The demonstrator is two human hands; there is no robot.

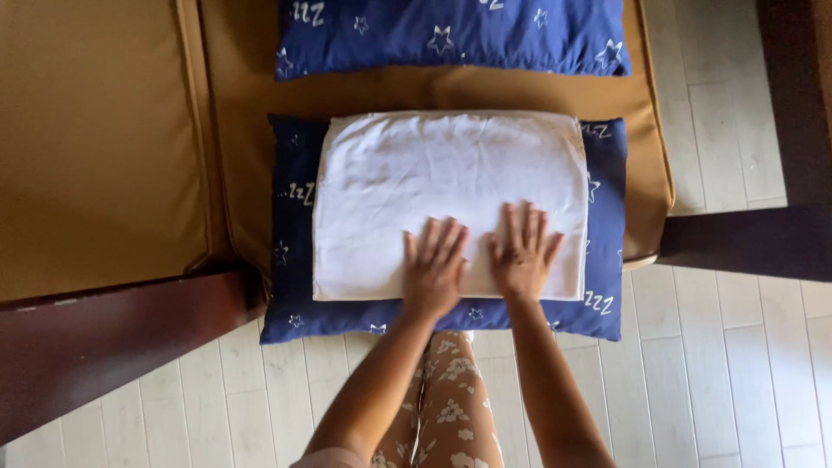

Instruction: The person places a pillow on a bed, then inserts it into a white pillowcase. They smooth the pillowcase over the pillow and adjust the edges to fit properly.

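Folded white cloth (451, 204) is laid flat on a blue star-print pillow (290, 295), which is seated on the tan sofa cushion (416, 91) with its near edge overhanging. Left hand (433, 269) and right hand (523, 256) are pressed palm-down side by side on the cloth's 6 o'clock edge, fingers spread flat, nothing gripped. A second blue pillow (451, 35) is seen at 12 o'clock, pale plank floor (737, 381) at 4 o'clock.
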